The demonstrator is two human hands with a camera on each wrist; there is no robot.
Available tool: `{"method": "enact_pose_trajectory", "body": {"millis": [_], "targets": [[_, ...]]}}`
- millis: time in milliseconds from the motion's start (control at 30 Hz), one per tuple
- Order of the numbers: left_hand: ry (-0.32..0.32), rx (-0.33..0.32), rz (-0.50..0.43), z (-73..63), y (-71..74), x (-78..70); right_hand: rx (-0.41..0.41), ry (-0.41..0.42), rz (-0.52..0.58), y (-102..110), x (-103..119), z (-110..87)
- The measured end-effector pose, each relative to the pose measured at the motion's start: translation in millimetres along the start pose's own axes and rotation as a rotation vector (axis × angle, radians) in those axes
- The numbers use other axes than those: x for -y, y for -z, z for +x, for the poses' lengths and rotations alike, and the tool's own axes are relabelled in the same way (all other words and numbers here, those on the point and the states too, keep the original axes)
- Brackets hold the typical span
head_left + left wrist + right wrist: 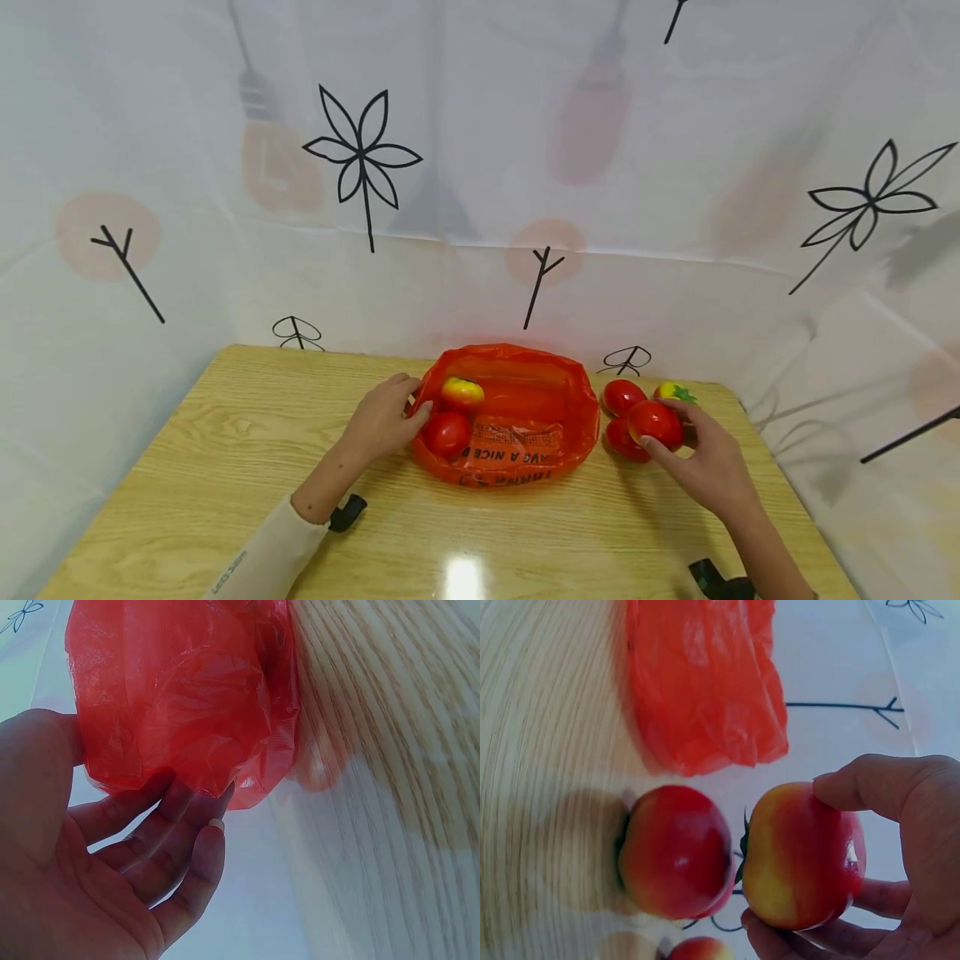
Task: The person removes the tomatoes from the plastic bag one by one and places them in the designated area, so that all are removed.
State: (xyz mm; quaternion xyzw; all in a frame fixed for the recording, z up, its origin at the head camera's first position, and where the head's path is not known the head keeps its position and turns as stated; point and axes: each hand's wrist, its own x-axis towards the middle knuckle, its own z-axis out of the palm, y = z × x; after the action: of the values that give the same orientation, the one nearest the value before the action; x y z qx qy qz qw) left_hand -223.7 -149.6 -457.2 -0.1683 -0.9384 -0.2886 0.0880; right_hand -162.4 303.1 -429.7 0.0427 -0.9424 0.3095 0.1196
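By the right hand [708,462] a glossy round red fruit with a yellow-tinged, green-leaved underside [654,423] is grasped between thumb and fingers, and it seems to be raised off the table. By the left hand [386,417] the left wall of a thin, translucent red plastic bag [517,379] is pinched. The bag is laid open, mouth upward, its longer axis run left to right between the hands. Its right end is faced by the laden right hand across a short gap to the left, while its left end is touched by the other. Inside, at the left, a yellow-and-red round fruit [463,394] is set beyond a shiny red round one [448,434] (printed lettering is also seen there). Right of the bag, a far red fruit [622,397], a near red fruit [624,442] and a yellow green-leaved fruit [670,389] are clustered. All is borne by a pale wood-grain table [225,450], backed by a white patterned cloth [465,167].
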Motion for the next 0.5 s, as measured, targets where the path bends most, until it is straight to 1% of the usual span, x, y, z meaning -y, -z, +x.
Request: {"method": "enact_pose_trajectory", "body": {"millis": [300, 500], "targets": [[0.002, 0.003, 0.000, -0.1, 0.2, -0.4, 0.039, -0.077, -0.015, 3, -15, 3.1], [0.006, 0.006, 0.002, 0.1, 0.2, -0.3, 0.047, -0.104, -0.019, 7, -22, 5.4]]}}
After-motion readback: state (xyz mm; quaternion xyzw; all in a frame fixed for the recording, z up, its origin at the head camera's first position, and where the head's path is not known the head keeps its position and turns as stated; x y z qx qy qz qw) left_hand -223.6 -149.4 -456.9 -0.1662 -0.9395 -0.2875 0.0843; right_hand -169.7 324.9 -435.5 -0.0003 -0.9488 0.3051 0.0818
